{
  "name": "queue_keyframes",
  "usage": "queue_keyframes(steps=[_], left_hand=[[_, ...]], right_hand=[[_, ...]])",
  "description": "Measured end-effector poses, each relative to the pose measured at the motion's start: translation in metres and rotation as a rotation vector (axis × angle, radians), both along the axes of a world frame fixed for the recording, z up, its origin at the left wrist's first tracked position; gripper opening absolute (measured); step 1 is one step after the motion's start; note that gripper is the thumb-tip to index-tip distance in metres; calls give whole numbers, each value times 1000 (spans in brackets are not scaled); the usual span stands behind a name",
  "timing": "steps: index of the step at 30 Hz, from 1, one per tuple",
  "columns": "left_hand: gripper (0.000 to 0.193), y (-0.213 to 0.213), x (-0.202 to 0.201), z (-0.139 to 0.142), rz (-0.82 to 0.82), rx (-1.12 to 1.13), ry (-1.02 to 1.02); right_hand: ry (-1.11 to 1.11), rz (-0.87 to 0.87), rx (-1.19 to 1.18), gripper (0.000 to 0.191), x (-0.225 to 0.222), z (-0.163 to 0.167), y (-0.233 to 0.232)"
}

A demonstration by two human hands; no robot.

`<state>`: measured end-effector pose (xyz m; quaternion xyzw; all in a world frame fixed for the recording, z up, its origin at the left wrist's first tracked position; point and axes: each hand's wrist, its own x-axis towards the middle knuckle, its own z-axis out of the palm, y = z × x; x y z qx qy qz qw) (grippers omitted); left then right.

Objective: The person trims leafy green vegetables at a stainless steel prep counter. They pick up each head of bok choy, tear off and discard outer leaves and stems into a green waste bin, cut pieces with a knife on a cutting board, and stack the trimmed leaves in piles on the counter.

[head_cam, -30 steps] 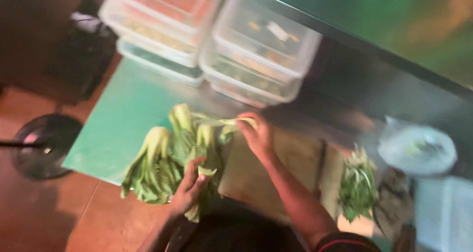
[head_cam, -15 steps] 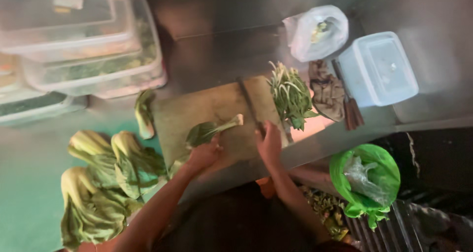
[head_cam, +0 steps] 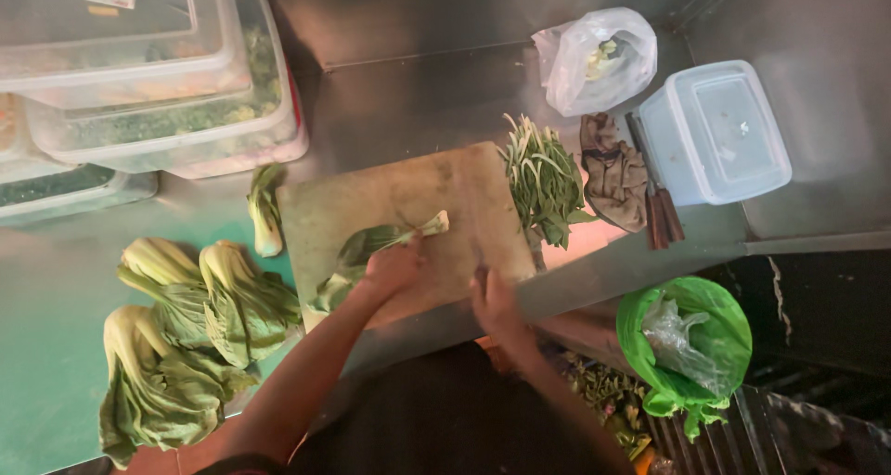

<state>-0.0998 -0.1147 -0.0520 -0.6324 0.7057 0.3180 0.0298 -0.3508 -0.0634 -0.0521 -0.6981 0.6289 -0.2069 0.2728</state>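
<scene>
Our left hand [head_cam: 394,266] gripping a bok choy leaf [head_cam: 376,245] on the cutting board [head_cam: 399,197] mid-frame, our right hand [head_cam: 494,301] at the board's lower edge, its grip we cannot tell.

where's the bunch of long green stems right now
In the head view the bunch of long green stems lies at the right edge of the wooden cutting board, just left of the brown cloth and below the white plastic bag.

Both forearms are bare to the elbow, above what looks like a dark top.
</scene>
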Motion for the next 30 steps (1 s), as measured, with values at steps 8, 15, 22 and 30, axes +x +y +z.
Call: queue_keyframes(steps=[8,15,22,30], left_hand=[[78,-3,-3,2,6,82,16],[79,-3,-4,5,-5,93,-2],[79,-2,-7,7,14,30,20],[82,-6,-4,2,-14,-27,17]], right_hand=[[141,106,100,38,17,-1,32],[246,78,381,33,32,26,25],[285,82,433,36,28,-4,30],[260,6,724,49,-46,-5,95]])
